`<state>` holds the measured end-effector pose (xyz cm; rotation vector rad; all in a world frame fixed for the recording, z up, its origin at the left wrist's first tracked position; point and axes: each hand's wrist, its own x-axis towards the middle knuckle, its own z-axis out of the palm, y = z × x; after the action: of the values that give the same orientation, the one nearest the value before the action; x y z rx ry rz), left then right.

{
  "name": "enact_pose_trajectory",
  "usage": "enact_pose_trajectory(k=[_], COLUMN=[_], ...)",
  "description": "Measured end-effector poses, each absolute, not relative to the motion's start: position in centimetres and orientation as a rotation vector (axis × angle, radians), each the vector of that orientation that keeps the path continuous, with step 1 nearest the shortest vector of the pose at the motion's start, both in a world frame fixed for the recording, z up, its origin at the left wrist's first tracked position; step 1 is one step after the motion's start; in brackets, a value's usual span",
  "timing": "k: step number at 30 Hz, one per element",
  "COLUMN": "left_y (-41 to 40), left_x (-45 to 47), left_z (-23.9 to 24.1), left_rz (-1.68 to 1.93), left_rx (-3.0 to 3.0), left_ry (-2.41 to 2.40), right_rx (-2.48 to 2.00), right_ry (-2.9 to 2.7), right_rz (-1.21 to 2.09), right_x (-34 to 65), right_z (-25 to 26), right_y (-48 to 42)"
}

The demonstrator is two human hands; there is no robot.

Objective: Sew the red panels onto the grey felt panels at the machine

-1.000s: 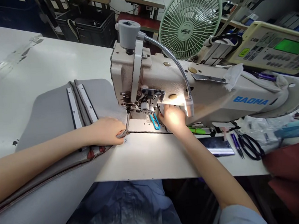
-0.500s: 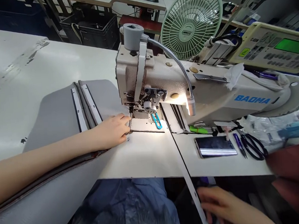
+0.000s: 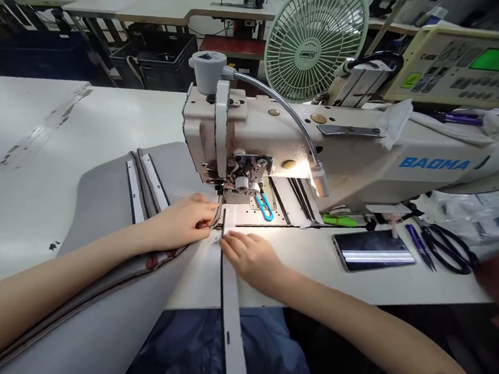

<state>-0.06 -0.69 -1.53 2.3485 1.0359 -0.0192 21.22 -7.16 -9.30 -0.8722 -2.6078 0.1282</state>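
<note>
My left hand (image 3: 184, 221) rests on the edge of a grey fabric panel (image 3: 101, 203), fingers curled and pinching its dark piped edge just left of the presser foot (image 3: 218, 196) of a cream sewing machine (image 3: 298, 144). My right hand (image 3: 249, 256) lies on the table with fingers pressed on the top end of a long white strip (image 3: 231, 302), which runs from in front of the needle plate down over the table's front edge. Two white strips (image 3: 146, 183) lie stitched on the panel behind my left hand.
A phone (image 3: 372, 249), black scissors (image 3: 448, 244) and small snips (image 3: 416, 238) lie on the table to the right. A green fan (image 3: 316, 34) and a control panel (image 3: 458, 64) stand behind the machine. A blue clip (image 3: 266, 206) sits on the needle plate.
My right hand left the needle area, dropped below the table to take the white strip, and now has it laid in front of the presser foot. My left hand has stayed in place.
</note>
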Motion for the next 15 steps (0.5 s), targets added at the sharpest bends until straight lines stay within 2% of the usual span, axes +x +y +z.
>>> enact_pose_trajectory(k=[2, 4, 15], left_y=[-0.7, -0.7, -0.7], left_x=[0.0, 0.0, -0.1], left_z=[-1.6, -1.8, -2.9], left_rz=[-0.022, -0.017, -0.118], left_rx=[2.352, 2.359, 2.434], left_ry=[1.038, 1.036, 1.075], right_rx=[-0.732, -0.686, -0.704], right_ry=[-2.659, -2.667, -2.620], right_rz=[-0.165, -0.254, -0.242], right_x=[19.7, 18.7, 18.3], right_z=[-10.5, -10.7, -11.0], right_y=[-7.4, -7.4, -5.6])
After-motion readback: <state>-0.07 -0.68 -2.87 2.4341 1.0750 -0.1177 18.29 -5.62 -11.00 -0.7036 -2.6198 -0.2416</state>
